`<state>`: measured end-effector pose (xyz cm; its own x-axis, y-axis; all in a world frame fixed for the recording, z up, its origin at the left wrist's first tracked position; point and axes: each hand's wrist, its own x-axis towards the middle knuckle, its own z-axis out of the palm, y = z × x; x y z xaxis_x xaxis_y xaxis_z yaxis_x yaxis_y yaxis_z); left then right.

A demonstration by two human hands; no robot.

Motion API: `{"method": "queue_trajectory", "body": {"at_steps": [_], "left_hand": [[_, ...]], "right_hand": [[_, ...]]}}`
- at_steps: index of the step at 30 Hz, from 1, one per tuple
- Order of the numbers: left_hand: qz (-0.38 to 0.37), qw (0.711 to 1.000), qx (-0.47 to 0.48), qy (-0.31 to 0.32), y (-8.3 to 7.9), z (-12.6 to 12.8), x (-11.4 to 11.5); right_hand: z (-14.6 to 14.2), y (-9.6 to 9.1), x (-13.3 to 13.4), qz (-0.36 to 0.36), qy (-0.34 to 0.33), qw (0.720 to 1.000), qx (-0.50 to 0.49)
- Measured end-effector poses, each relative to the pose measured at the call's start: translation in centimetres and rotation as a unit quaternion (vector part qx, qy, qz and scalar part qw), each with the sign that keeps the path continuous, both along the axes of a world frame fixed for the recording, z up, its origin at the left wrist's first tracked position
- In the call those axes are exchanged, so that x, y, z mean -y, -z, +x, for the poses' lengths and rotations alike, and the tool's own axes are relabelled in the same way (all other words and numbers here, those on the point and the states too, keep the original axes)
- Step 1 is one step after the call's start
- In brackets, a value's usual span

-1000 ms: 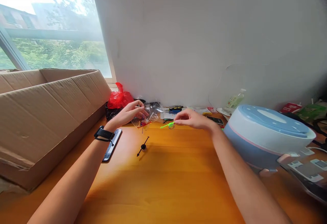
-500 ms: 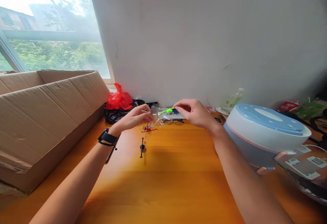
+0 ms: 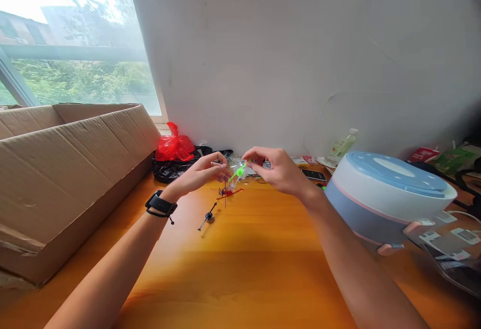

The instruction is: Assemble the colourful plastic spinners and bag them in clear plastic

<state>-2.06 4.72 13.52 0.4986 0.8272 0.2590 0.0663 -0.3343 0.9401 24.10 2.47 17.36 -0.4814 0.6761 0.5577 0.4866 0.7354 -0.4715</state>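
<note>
My right hand [image 3: 272,169] pinches one end of a bright green plastic pointer [image 3: 240,172] that has a round middle. The pointer slants down and left toward my left hand [image 3: 206,171]. The fingers of my left hand are closed on a crinkled clear plastic bag [image 3: 235,162], though its edges are hard to make out. Just below them are a red pointer [image 3: 230,194] and a thin purple one [image 3: 225,185], in or beside the bag. Nearer to me, a black pointer [image 3: 208,216] on a small round base stands on the wooden table [image 3: 240,269].
A long cardboard box [image 3: 82,169] takes up the left side. Behind my left hand lie a red plastic bag [image 3: 173,143] and a black bag [image 3: 169,171]. To the right are a blue-and-white appliance [image 3: 387,194], a phone [image 3: 313,175] and a bottle [image 3: 343,144].
My right hand has moved slightly left, and the green pointer now tilts more steeply. The red and purple pieces have shifted right. The black pointer has turned from near upright to a diagonal.
</note>
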Motion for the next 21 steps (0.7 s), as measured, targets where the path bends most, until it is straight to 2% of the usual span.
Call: {"method": "queue_trajectory", "body": {"at_steps": [7, 12, 14, 18, 21], "left_hand": [[-0.015, 1.000, 0.011, 0.021, -0.4, 0.2, 0.6], [0.005, 1.000, -0.017, 0.004, -1.2, 0.8, 1.8], [0.008, 1.000, -0.019, -0.001, -1.5, 1.0, 2.2], [0.008, 1.000, -0.013, 0.005, -1.7, 1.2, 2.5], [0.005, 1.000, -0.006, 0.019, -1.6, 1.2, 2.4]], "right_hand": [[-0.5, 0.7, -0.6, -0.009, 0.015, 0.998, -0.064], [-1.3, 0.8, 0.0, 0.018, 0.018, 1.000, 0.004], [-1.1, 0.6, 0.2, 0.003, 0.015, 1.000, 0.007], [-0.4, 0.2, 0.0, -0.029, 0.027, 0.999, -0.024], [-0.5, 0.4, -0.2, -0.018, 0.046, 0.997, -0.060]]}}
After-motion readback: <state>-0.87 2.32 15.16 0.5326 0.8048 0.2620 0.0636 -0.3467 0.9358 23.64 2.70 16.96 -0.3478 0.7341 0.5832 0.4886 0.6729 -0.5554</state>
